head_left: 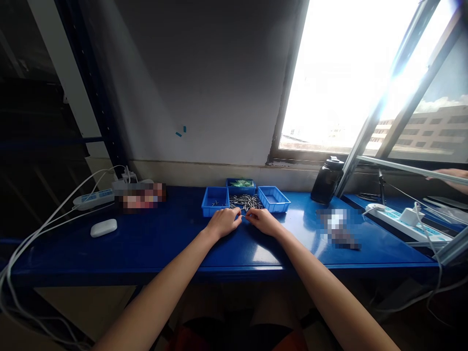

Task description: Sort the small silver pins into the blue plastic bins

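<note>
My left hand (223, 222) and my right hand (263, 221) meet fingertip to fingertip over the near side of the blue table (164, 248). Both are closed in a pinch. A tiny thin piece (243, 216) shows between the fingertips, too small to name. Just beyond my fingers lies a pile of small dark and shiny metal pins (245, 201). An open blue bin (211, 211) with a few pins in it stands at the left of the pile, and another blue bin (278, 206) at its right.
Behind the pile, a third blue bin (231, 189) holds green plastic bags (242, 183). A dark bottle (327, 180) stands back right, near a power strip (405, 222). At left are a white case (104, 227), cables and another power strip (94, 199). Another person's hand (451, 178) reaches in far right.
</note>
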Demonstrator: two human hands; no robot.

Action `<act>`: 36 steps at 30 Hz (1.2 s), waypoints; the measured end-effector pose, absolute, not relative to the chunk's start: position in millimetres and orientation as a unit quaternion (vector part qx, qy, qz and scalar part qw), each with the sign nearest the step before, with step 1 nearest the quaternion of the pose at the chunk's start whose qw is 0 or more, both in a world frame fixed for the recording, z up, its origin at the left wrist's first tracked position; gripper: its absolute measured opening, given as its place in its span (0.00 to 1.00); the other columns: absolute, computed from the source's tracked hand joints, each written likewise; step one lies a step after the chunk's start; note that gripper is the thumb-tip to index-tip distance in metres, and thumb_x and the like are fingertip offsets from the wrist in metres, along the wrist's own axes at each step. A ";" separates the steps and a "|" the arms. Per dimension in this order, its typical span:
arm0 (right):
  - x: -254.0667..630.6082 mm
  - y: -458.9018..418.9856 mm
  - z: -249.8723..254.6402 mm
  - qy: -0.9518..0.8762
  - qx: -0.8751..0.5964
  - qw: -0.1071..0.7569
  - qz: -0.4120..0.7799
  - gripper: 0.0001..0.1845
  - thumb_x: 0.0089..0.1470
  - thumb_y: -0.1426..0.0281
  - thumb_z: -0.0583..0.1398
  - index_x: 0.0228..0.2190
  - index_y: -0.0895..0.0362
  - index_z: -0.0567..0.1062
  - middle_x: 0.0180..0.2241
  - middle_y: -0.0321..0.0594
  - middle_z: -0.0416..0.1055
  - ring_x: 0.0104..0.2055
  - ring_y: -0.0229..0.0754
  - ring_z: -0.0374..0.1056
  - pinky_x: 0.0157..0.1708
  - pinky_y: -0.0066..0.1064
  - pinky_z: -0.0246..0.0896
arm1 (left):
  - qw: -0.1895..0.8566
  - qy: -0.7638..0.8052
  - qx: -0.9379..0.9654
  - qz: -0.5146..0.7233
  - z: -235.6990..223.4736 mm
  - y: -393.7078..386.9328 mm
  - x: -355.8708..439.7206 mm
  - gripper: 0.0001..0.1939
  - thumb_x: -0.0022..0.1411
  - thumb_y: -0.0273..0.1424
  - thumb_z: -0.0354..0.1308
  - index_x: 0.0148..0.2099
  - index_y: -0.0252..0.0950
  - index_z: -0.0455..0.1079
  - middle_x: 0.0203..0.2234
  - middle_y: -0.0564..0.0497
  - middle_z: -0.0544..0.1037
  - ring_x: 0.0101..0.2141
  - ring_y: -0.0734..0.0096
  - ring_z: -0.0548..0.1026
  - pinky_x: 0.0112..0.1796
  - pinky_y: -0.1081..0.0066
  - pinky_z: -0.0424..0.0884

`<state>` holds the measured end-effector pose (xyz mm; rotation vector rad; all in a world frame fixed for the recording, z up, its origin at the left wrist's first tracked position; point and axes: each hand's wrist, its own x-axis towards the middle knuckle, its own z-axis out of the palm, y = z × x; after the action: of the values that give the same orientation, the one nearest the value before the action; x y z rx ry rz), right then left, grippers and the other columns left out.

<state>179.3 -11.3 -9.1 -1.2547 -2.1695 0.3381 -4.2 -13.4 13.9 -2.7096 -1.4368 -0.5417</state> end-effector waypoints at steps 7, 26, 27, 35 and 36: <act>180.1 -10.0 -11.3 -0.821 -0.470 0.291 0.141 0.12 0.52 0.63 0.52 0.31 0.57 0.71 0.21 0.34 0.68 0.23 0.33 0.62 0.25 0.23 0.53 | 0.007 -0.409 -0.892 -0.195 16.1 -16.4 -2.3 0.14 0.60 0.38 0.43 0.43 0.39 0.64 0.28 0.51 0.73 0.30 0.68 0.72 0.28 0.74 0.63; 180.2 -9.4 -11.3 -0.821 -0.472 0.287 0.145 0.10 0.51 0.66 0.53 0.30 0.57 0.70 0.21 0.34 0.68 0.24 0.34 0.62 0.25 0.23 0.53 | -0.006 -0.385 -0.900 -0.205 14.8 -16.7 -1.8 0.16 0.60 0.36 0.43 0.48 0.40 0.64 0.33 0.50 0.74 0.35 0.67 0.72 0.34 0.73 0.65; 180.1 -9.3 -11.4 -0.820 -0.473 0.287 0.144 0.10 0.51 0.65 0.53 0.30 0.57 0.70 0.21 0.34 0.68 0.23 0.33 0.62 0.25 0.23 0.53 | -0.008 -0.387 -0.899 -0.204 14.9 -17.0 -1.7 0.16 0.60 0.36 0.43 0.48 0.40 0.64 0.34 0.50 0.74 0.35 0.67 0.72 0.34 0.73 0.65; 180.2 -8.1 -12.5 -0.820 -0.477 0.286 0.136 0.10 0.51 0.66 0.53 0.28 0.58 0.70 0.21 0.34 0.68 0.23 0.33 0.61 0.24 0.23 0.52 | -0.019 -0.377 -0.903 -0.206 14.9 -17.6 -1.8 0.17 0.60 0.35 0.44 0.50 0.41 0.63 0.37 0.51 0.74 0.37 0.67 0.72 0.37 0.72 0.65; 180.4 -7.9 -12.7 -0.819 -0.477 0.288 0.135 0.10 0.51 0.65 0.53 0.29 0.58 0.71 0.22 0.34 0.68 0.23 0.33 0.61 0.24 0.23 0.52 | -0.018 -0.377 -0.903 -0.206 14.9 -17.4 -1.8 0.17 0.60 0.35 0.44 0.50 0.41 0.63 0.38 0.51 0.74 0.37 0.67 0.72 0.38 0.72 0.65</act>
<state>180.4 -7.9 -12.7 -1.2736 -2.1883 0.3608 -1.8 -17.4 14.9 -2.8696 -1.1987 -0.6562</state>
